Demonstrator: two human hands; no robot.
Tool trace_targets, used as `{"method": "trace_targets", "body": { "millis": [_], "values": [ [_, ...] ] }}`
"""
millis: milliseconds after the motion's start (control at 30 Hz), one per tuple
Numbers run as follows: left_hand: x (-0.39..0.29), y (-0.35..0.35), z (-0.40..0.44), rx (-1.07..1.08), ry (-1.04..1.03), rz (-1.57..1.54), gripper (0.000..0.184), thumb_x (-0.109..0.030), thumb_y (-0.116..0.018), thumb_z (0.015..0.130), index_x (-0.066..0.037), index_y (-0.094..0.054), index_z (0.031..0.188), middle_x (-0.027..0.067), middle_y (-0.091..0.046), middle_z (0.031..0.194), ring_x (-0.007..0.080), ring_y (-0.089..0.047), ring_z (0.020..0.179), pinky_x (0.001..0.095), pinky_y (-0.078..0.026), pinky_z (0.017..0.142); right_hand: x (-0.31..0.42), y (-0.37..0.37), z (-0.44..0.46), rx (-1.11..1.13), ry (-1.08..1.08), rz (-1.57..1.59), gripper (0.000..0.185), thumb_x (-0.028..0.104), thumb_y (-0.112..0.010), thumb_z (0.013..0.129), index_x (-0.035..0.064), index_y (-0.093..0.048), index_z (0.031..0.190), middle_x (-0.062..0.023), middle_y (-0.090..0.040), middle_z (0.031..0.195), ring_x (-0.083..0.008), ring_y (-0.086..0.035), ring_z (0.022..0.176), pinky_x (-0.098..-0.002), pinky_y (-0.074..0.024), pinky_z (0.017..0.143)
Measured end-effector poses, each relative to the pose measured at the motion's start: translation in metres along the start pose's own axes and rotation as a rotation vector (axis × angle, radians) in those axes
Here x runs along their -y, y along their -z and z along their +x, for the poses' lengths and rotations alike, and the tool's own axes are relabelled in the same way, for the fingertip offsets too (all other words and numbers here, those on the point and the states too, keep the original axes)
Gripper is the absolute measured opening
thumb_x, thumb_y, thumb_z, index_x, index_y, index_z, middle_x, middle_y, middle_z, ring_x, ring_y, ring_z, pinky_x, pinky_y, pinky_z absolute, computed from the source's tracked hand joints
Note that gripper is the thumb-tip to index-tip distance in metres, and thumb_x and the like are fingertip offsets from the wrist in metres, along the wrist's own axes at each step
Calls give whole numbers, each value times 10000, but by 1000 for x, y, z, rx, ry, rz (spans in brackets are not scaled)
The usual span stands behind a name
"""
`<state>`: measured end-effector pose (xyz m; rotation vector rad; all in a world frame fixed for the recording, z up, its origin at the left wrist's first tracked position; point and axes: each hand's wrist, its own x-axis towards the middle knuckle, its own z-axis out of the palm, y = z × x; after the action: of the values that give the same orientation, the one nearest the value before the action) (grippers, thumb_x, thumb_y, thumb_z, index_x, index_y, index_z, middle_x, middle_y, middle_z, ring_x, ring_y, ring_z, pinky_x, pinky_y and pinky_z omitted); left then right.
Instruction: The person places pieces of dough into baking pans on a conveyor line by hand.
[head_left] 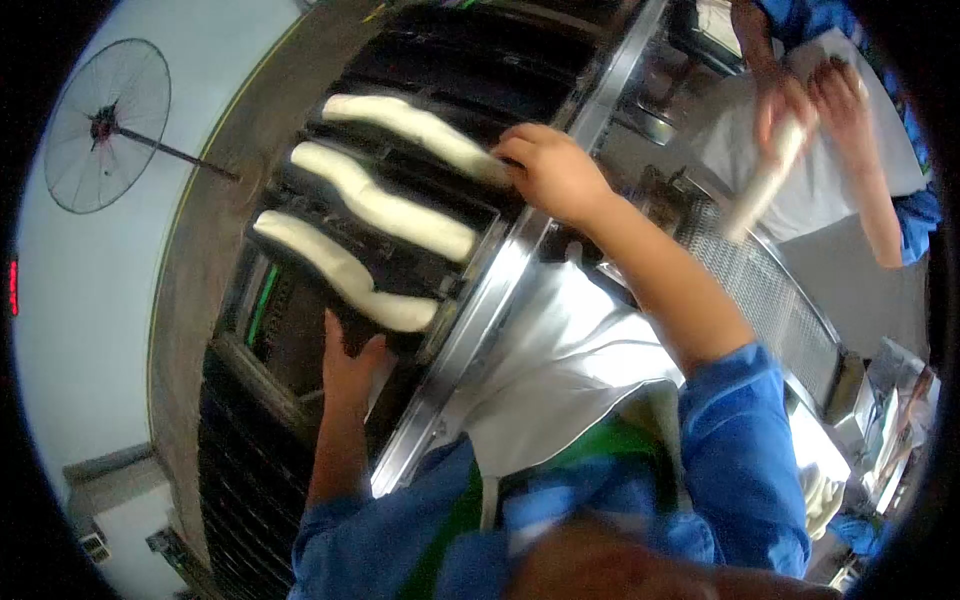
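Observation:
Three long, pale dough strips lie side by side in the grooves of a black ridged tray: a near strip [345,272], a middle strip [385,208] and a far strip [410,125]. My right hand [555,172] has its fingers closed at the right end of the far strip, which is slightly blurred there. Below the near strip, my left hand [350,370] is open, thumb and fingers apart, by the edge of a black tray [270,375]. Part of its fingers is hard to make out against the dark surface.
A metal rail [450,385] runs between my body and the trays. At upper right, a co-worker's hands [790,110] hold another pale dough strip [765,185] over a perforated metal tray [765,290]. A large fan [108,125] stands at far left.

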<state>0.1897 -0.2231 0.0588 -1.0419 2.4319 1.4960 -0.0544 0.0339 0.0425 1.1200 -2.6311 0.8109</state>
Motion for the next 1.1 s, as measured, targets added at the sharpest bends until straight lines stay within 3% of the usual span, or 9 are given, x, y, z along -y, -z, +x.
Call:
{"method": "trace_targets", "body": {
  "millis": [167,367,500,667,767,867,933,1033,1100],
  "values": [
    [15,10,0,38,-15,-29,840,-9,-648,806,-48,-135,1470,236,-205,1485,331,-306,1331,401,-340,1046,-11,55,-95,-94,-179,159,343,-18,-647,712,53,-608,1045,-128,-591,1121,-316,-582,1037,-378,-488,875],
    [7,3,-14,-47,41,-55,811,20,-620,809,-42,-151,1467,225,-224,1481,327,-352,1301,408,-365,1028,-57,83,-279,-265,-712,-106,356,3,-633,804,71,-585,1151,-139,-581,1178,-287,-566,1091,-374,-457,930],
    [17,2,-6,-22,-51,-108,815,-1,-627,812,-36,-144,1467,216,-230,1479,317,-313,1323,415,-355,1033,-70,102,-382,-436,-1078,-200,301,34,-627,807,46,-603,1107,-126,-605,1158,-266,-555,1116,-372,-423,968],
    [17,-2,-2,-25,-166,-4,807,-14,-620,818,-27,-138,1466,207,-237,1477,308,-302,1329,411,-340,1043,-52,113,-399,-453,-1120,-272,312,54,-631,798,46,-607,1109,-140,-604,1161,-297,-562,1101,-376,-423,958],
    [13,-11,-5,11,-178,-210,808,-7,-618,810,-31,-147,1466,205,-242,1475,306,-295,1332,399,-318,1060,-55,107,-391,-377,-1079,-305,310,73,-653,792,50,-601,1096,-154,-601,1139,-308,-554,1099,-384,-437,933],
    [14,-11,-13,-11,-159,-187,815,-6,-632,796,-45,-169,1465,202,-261,1468,310,-312,1322,388,-308,1068,-49,103,-372,-310,-885,-348,334,88,-663,801,63,-588,1126,-149,-583,1162,-313,-556,1085,-397,-453,916],
    [14,-10,-18,33,-26,-375,778,-35,-620,815,-54,-189,1463,204,-275,1461,325,-339,1303,402,-315,1065,-48,101,-376,-292,-984,-265,396,113,-662,805,68,-555,1184,-150,-548,1218,-325,-546,1099,-394,-460,919],
    [25,8,-34,-44,-106,119,688,-134,-554,883,-64,-191,1463,232,-264,1459,372,-346,1298,448,-340,1046,-58,102,-386,-276,-1158,-237,418,135,-652,805,76,-550,1206,-142,-508,1271,-333,-506,1149,-399,-417,975],
    [40,20,-39,-129,-100,246,650,-154,-499,906,-68,-180,1467,248,-243,1464,395,-336,1303,477,-342,1040,-51,115,-377,-214,-1201,-382,439,109,-651,784,79,-546,1209,-152,-521,1248,-343,-491,1159,-401,-416,975]
  ]
}}
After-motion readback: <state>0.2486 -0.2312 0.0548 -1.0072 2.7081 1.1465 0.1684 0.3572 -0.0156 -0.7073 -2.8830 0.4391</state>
